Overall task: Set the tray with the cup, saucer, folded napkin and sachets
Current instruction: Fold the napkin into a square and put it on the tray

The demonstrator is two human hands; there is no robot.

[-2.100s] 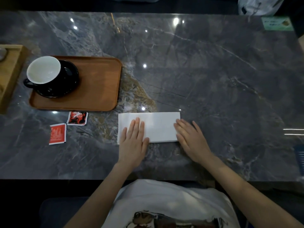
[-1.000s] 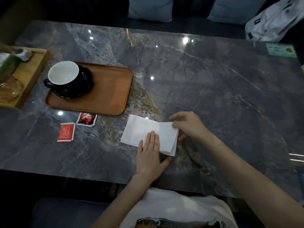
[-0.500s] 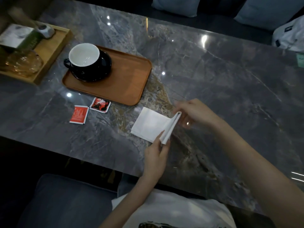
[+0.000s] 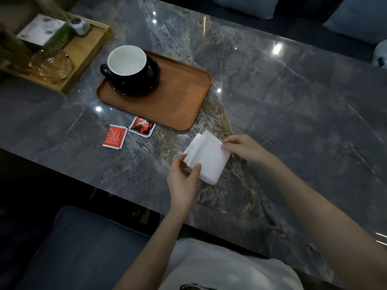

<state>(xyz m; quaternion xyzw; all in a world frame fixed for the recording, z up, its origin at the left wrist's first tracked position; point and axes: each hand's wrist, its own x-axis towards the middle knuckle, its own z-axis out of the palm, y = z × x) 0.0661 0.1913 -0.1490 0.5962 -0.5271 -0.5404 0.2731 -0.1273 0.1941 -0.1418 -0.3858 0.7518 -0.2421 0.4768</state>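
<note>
A white napkin [image 4: 208, 156] lies folded over on the marble table, its top layer arched above the lower one. My left hand [image 4: 183, 181] pinches its near left corner. My right hand [image 4: 244, 148] grips its far right corner. The brown tray [image 4: 178, 99] sits beyond, to the left. A black cup with a white inside [image 4: 126, 62] stands on a black saucer [image 4: 151, 80] on the tray's left half. Two red sachets [image 4: 115, 136] [image 4: 142, 126] lie on the table just in front of the tray.
A light wooden tray [image 4: 83, 53] at the far left holds a glass dish [image 4: 52, 65], a box and a small grey object. Cushions line the far side of the table. The table's near edge runs diagonally in front of my body.
The napkin went from a long flat strip to folded in half, right end brought over to the left. Both hands shifted from pressing it flat to pinching its corners. My view turned left.
</note>
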